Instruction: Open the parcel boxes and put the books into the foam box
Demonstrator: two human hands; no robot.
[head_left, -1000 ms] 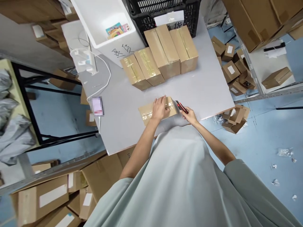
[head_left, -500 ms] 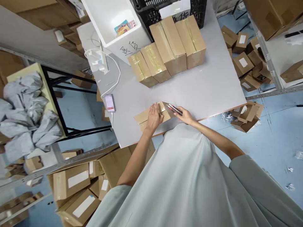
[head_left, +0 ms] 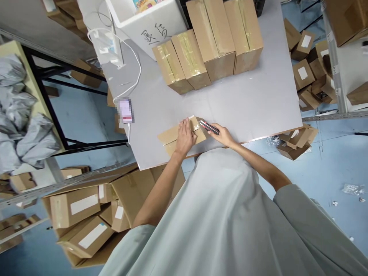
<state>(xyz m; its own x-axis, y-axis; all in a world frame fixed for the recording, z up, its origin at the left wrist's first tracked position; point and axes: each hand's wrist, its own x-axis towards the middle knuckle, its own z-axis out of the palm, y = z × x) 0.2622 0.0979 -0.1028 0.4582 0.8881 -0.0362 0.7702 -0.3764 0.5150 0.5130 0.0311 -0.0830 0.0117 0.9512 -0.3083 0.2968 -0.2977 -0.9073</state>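
A flat taped cardboard box (head_left: 169, 136) lies at the near edge of the white table (head_left: 258, 103). My left hand (head_left: 184, 137) rests on top of the box with fingers laid over it, pressing it down. My right hand (head_left: 223, 135) is closed round a red and black utility knife (head_left: 209, 127). The knife's tip points at the right end of the box, touching or nearly touching it.
Several taller taped boxes (head_left: 212, 42) stand in a row at the back of the table beside a white foam bin (head_left: 152, 23). A phone (head_left: 125, 110) on a white cable lies at the left edge. Piles of small cartons (head_left: 307, 76) cover the floor on both sides.
The view has shifted, so the table sits higher and closer. My left hand stays on the box; the knife in my right hand has moved in against the box's right end.
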